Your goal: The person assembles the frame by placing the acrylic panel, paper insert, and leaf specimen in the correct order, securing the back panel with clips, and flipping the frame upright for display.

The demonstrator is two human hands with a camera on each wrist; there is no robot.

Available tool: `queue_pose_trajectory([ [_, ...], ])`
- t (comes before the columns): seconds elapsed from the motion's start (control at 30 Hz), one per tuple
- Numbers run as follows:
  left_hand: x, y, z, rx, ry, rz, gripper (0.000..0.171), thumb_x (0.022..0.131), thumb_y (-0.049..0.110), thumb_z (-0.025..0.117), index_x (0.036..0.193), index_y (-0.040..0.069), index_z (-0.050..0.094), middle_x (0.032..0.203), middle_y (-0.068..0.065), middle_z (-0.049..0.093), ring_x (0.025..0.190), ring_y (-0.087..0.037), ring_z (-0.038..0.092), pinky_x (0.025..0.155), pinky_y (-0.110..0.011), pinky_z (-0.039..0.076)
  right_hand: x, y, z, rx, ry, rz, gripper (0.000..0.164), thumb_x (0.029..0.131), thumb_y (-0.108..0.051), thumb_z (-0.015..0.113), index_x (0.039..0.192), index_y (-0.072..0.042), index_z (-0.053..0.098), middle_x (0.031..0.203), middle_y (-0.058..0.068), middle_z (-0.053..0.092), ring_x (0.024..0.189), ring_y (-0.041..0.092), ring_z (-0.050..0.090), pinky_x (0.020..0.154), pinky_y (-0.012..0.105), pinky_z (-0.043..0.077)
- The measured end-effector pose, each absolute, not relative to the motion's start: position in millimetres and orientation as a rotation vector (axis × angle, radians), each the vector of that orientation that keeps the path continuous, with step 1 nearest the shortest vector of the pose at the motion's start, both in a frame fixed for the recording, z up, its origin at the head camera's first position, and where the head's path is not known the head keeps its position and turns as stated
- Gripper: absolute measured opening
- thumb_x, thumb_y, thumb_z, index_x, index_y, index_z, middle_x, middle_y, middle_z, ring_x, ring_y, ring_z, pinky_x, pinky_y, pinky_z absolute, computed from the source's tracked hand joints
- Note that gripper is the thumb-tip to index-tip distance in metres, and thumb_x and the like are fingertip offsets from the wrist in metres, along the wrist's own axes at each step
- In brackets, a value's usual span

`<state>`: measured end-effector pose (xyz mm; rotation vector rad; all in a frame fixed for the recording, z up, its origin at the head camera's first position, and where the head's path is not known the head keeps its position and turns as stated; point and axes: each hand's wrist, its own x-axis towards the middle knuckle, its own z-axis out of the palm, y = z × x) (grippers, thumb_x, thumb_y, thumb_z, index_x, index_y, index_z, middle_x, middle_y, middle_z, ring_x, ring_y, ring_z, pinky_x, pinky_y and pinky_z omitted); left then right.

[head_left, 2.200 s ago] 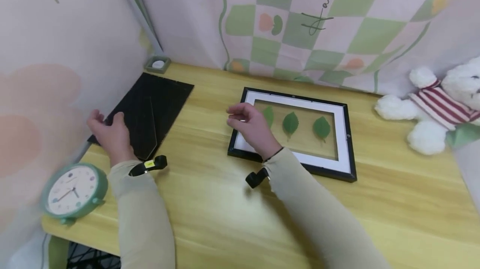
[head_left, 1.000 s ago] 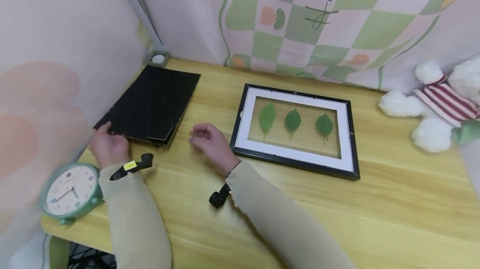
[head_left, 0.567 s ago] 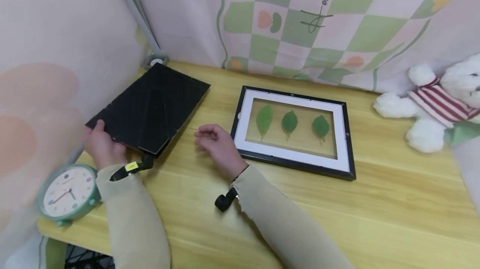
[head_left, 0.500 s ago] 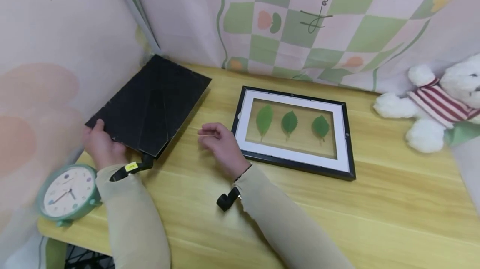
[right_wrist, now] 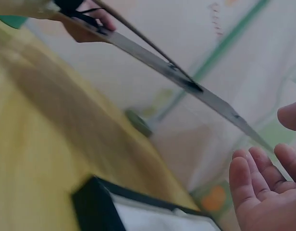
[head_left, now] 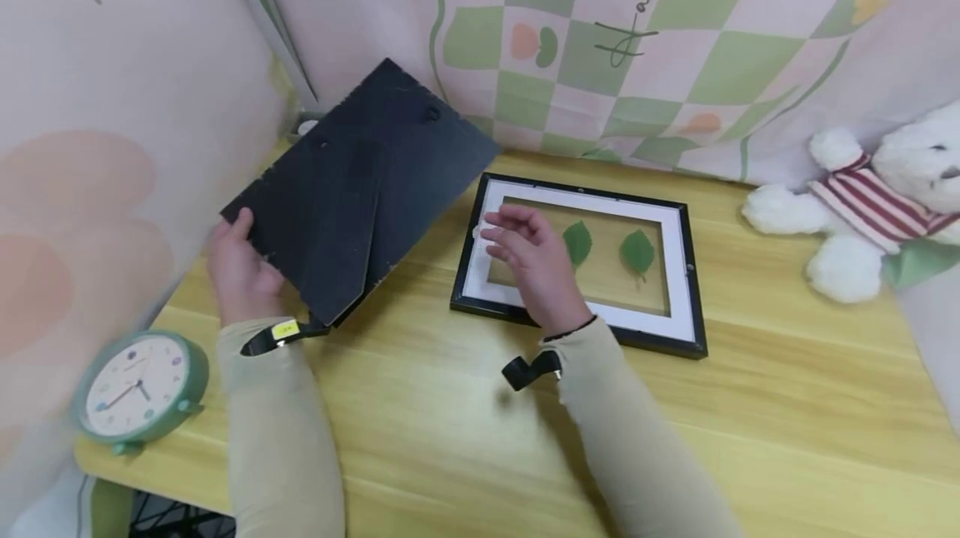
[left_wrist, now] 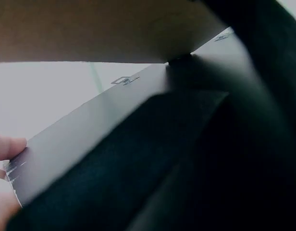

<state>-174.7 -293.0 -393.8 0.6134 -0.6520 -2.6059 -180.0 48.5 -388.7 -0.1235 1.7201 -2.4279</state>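
My left hand (head_left: 243, 276) grips the near left corner of a black picture-frame backing board (head_left: 300, 196), thumb on top. The board is lifted off the table and tilted, its easel leg (head_left: 348, 251) facing up. In the left wrist view the fingers (left_wrist: 8, 148) pinch the board's edge. A black picture frame (head_left: 693, 288) with a white mat lies flat; two green leaves (head_left: 637, 252) show inside. My right hand (head_left: 542, 271) hovers over the frame's left part, fingers loosely bent and holding nothing; it hides a third leaf. The right wrist view shows the board (right_wrist: 157, 60) edge-on.
A green alarm clock (head_left: 138, 388) stands at the table's left front edge. In the back left corner is a small grey holder (head_left: 306, 123) with a white top. A white teddy bear (head_left: 847, 271) sits at the right. A checkered curtain (head_left: 622, 55) closes off the back.
My left hand has taken hold of the backing board, raised it from the table and brought it right, near the frame. My right hand went left, then back over the frame.
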Motion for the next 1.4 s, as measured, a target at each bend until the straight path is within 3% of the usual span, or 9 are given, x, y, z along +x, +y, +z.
queue_pose_trajectory([
  [0.2,-187,-262,-397,0.606,-0.848,-2.667,0.022,0.101,0.01,0.059,0.123,0.005,0.061,0.112,-0.011,0.072,0.097,-0.022,0.072,0.078,-0.036,0.06,-179,91,-390,-0.078,1.755,-2.477,0.037,0.099,0.001,0.054,0.135,-0.001,0.045,0.129,0.012,0.054,0.112,0.022,0.058,0.102,0.04,0.046],
  [0.37,-193,-241,-399,0.561,-0.909,-2.748,0.026,0.102,0.011,0.057,0.128,0.005,0.059,0.125,-0.012,0.067,0.106,-0.023,0.069,0.083,-0.037,0.059,-175,129,-396,-0.031,1.853,-2.474,0.035,0.099,-0.002,0.057,0.134,-0.006,0.049,0.133,0.015,0.053,0.113,0.022,0.058,0.098,0.033,0.05],
  [0.57,-200,-209,-404,0.564,-1.114,-2.771,0.028,0.104,0.015,0.055,0.13,0.006,0.058,0.124,-0.01,0.066,0.108,-0.022,0.067,0.086,-0.034,0.057,-161,174,-400,-0.06,1.852,-2.51,0.04,0.1,-0.005,0.061,0.137,0.002,0.049,0.124,0.013,0.06,0.105,0.02,0.063,0.091,0.029,0.054],
  [0.77,-203,-180,-405,0.474,-1.293,-2.804,0.029,0.105,0.016,0.052,0.132,0.005,0.056,0.122,-0.011,0.065,0.107,-0.022,0.067,0.086,-0.035,0.058,-150,211,-398,-0.139,1.65,-2.646,0.031,0.103,-0.006,0.055,0.13,0.008,0.058,0.112,0.012,0.066,0.095,0.021,0.067,0.084,0.029,0.056],
  [1.0,-200,-161,-403,0.375,-1.329,-2.863,0.022,0.105,0.013,0.052,0.124,0.004,0.059,0.111,-0.011,0.068,0.095,-0.02,0.07,0.079,-0.033,0.059,-151,223,-391,-0.115,1.607,-2.592,0.026,0.102,-0.007,0.057,0.124,0.005,0.065,0.112,0.01,0.071,0.096,0.018,0.069,0.08,0.03,0.058],
  [1.2,-193,-149,-403,0.364,-1.423,-2.866,0.016,0.105,0.013,0.052,0.116,0.005,0.061,0.104,-0.008,0.069,0.09,-0.018,0.07,0.078,-0.031,0.059,-150,224,-388,0.031,1.707,-2.426,0.015,0.099,-0.011,0.063,0.111,-0.008,0.073,0.094,0.005,0.075,0.077,0.016,0.074,0.065,0.031,0.06],
  [1.3,-191,-143,-405,0.333,-1.476,-2.836,0.021,0.105,0.012,0.052,0.123,0.006,0.06,0.115,-0.01,0.067,0.1,-0.019,0.068,0.084,-0.031,0.058,-150,226,-386,0.045,1.752,-2.369,0.012,0.099,-0.011,0.064,0.107,-0.009,0.073,0.086,0.005,0.075,0.07,0.018,0.074,0.061,0.033,0.06],
  [1.4,-190,-138,-404,0.262,-1.483,-2.791,0.026,0.105,0.007,0.051,0.129,0.007,0.058,0.114,-0.009,0.066,0.093,-0.017,0.068,0.078,-0.028,0.058,-149,231,-384,0.007,1.746,-2.431,0.01,0.1,-0.008,0.062,0.103,-0.007,0.072,0.085,0.006,0.075,0.068,0.018,0.073,0.06,0.032,0.059],
])
